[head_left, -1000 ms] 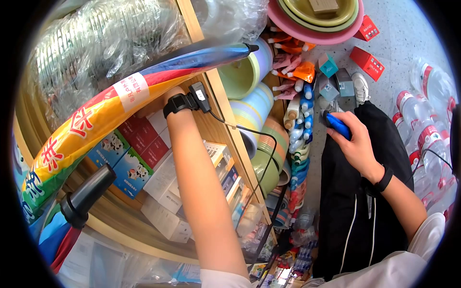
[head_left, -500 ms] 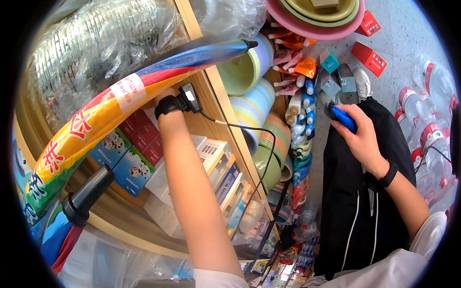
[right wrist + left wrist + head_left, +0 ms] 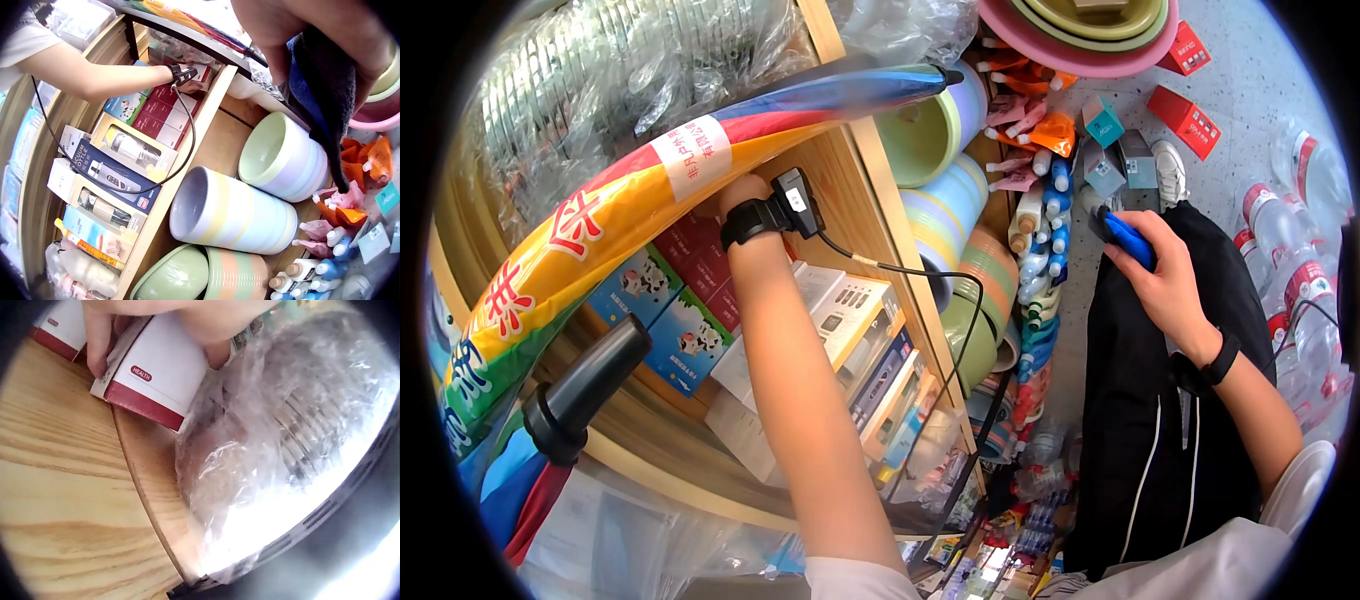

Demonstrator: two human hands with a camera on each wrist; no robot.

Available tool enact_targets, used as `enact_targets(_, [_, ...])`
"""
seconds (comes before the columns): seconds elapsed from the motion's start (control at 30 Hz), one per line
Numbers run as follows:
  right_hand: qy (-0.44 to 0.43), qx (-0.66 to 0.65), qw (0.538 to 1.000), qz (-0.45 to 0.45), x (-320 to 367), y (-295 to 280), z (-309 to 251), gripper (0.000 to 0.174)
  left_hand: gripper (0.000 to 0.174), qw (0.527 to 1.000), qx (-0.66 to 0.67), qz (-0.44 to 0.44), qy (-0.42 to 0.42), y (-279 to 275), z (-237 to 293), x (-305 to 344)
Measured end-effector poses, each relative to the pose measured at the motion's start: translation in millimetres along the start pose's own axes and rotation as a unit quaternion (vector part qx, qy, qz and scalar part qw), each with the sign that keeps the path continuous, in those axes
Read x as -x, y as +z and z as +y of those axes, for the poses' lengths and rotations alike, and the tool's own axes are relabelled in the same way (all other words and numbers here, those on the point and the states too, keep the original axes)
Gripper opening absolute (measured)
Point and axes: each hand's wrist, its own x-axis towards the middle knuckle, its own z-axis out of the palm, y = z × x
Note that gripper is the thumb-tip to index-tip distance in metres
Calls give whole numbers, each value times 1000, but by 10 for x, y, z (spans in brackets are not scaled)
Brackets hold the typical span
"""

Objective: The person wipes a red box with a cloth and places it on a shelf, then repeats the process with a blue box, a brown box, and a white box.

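Observation:
My left hand [image 3: 215, 319] grips a white box [image 3: 159, 359] with a dark red base band and a "HEALTH" label, fingers on one side and thumb on the other. The box is tilted on the wooden shelf beside plastic-wrapped goods [image 3: 287, 419]. In the head view an umbrella [image 3: 640, 175] in a colourful sleeve hides most of this hand. Lower right, above black trousers, my right hand [image 3: 1168, 275] holds a folded blue and dark grey cloth [image 3: 325, 81], one edge hanging down in the right wrist view.
Blue cow-print boxes [image 3: 675, 325], dark red boxes [image 3: 162, 115] and a vacuum bottle box [image 3: 115, 175] line the shelf. Striped bins [image 3: 234, 209] lie beside it. Squeeze pouches [image 3: 1050, 135], stacked basins [image 3: 1090, 60] and small red boxes [image 3: 1185, 120] are on the floor, with bottles [image 3: 1305, 280] at right.
My left hand has moved slightly left, deeper into the shelf and away from its wooden upright. The right hand keeps its hold on the cloth. The head view has shifted a little.

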Motion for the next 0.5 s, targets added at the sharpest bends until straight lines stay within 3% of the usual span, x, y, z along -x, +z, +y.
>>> enact_targets(0.07, [-11, 4, 1000, 4, -10, 15, -1, 29, 47, 991, -114, -67, 26, 175, -241, -322])
enact_targets(0.1, [-12, 5, 1000, 5, -14, 12, -3, 29, 47, 991, -112, -66, 26, 74, -109, -231])
enact_targets(0.13, [-15, 3, 1000, 7, -24, 9, -9, 29, 47, 994, 49, -81, -53, -120, 128, -52])
enact_targets(0.17, [-17, -1, 1000, 7, -25, 8, -11, 30, 47, 965, 207, -94, -131, -240, 242, 64])
enact_targets(0.2, [-17, 0, 1000, 6, -23, 7, -3, 30, 47, 965, 207, -94, -131, -228, 190, 72])
enact_targets(0.27, [-12, -10, 1000, 12, -33, -9, 28, 30, 42, 991, -69, -105, 46, -194, 123, 66])
enact_targets(0.3, [-11, -10, 1000, 12, -32, -20, 39, 30, 42, 988, -100, -96, 72, -193, 124, 51])
enact_targets(0.5, [1, -2, 1000, 14, -24, -15, 60, 30, 40, 994, 54, -93, 8, -189, 252, 11])
